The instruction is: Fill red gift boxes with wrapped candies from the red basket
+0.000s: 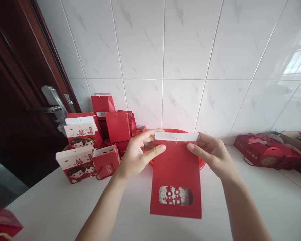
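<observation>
A tall red box (176, 167) with a white top flap and a small hole near its upper edge is held upright in front of me. Through the clear window low on its front, a white item with red characters shows. My left hand (144, 152) grips the upper left corner, thumb on the front and fingers behind. At the upper right corner, my right hand (212, 152) pinches the box the same way. Behind the box, a round red tray (202, 164) is mostly hidden.
Red and cream gift boxes (80, 164) are piled at the left by the wall. More red boxes (268, 150) sit at the right. A red bag (3, 222) lies at the lower left of the white table (135, 214). A dark door (20, 83) stands at the left.
</observation>
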Tool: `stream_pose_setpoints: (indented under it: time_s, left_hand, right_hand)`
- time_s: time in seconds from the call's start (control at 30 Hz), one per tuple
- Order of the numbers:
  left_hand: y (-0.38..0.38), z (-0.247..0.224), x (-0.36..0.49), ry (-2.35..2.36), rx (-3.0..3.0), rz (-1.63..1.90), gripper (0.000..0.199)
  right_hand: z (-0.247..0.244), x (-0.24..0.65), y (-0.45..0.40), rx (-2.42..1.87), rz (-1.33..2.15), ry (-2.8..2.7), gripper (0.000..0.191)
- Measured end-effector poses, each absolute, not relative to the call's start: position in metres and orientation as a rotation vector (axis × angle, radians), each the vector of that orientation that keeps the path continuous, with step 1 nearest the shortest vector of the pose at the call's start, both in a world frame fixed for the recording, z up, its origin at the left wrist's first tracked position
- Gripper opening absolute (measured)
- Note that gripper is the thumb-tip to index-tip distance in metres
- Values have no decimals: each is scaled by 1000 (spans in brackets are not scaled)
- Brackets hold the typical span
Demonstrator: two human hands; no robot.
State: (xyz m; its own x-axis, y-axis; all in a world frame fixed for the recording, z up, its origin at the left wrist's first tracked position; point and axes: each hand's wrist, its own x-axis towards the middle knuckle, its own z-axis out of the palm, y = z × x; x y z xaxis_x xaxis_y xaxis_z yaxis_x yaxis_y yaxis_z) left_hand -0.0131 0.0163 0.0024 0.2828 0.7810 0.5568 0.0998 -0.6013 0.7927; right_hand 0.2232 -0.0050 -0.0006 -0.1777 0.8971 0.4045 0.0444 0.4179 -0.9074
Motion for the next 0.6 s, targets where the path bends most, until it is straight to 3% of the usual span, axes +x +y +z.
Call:
stream_pose_setpoints:
  time_s: [0.1, 0.33, 0.6]
  left_hand:
    - [16, 1, -12, 793, 1936, 1386, 34]
    - [14, 1, -11, 803, 1995, 1433, 28]
    - [14, 0, -10, 736, 2025, 1518, 10]
  right_hand:
    - [2, 222, -9, -823, 1027, -1575, 33]
    - [-1, 228, -4, -792, 986, -1636, 45]
    - [-5, 227, 3, -712, 836, -1618, 20]
